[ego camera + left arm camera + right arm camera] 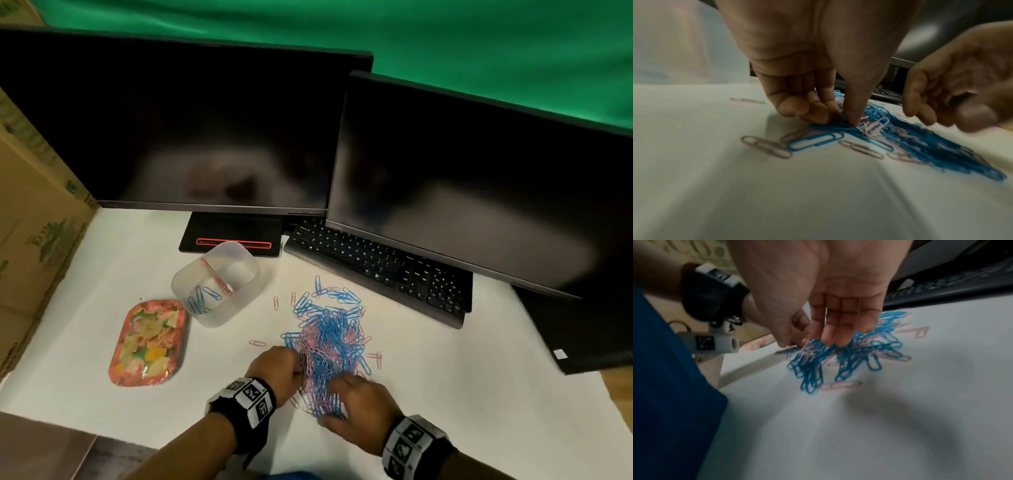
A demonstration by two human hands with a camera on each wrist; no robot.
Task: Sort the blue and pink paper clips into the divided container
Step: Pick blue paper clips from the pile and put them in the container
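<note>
A tangled pile of blue and pink paper clips lies on the white table, with single pink clips scattered around it. Up and to its left stands the translucent divided container; a few blue clips lie in its near-left compartment, and the other compartment looks bare. My left hand is at the pile's near-left edge; its thumb and fingers pinch blue clips at the pile's rim. My right hand hovers over the pile's near end, fingertips lightly bent and touching the clips, gripping nothing that I can see.
A floral tray sits left of the container. A black keyboard and two dark monitors stand behind the pile, with a monitor base just behind the container. Cardboard boxes wall the left side.
</note>
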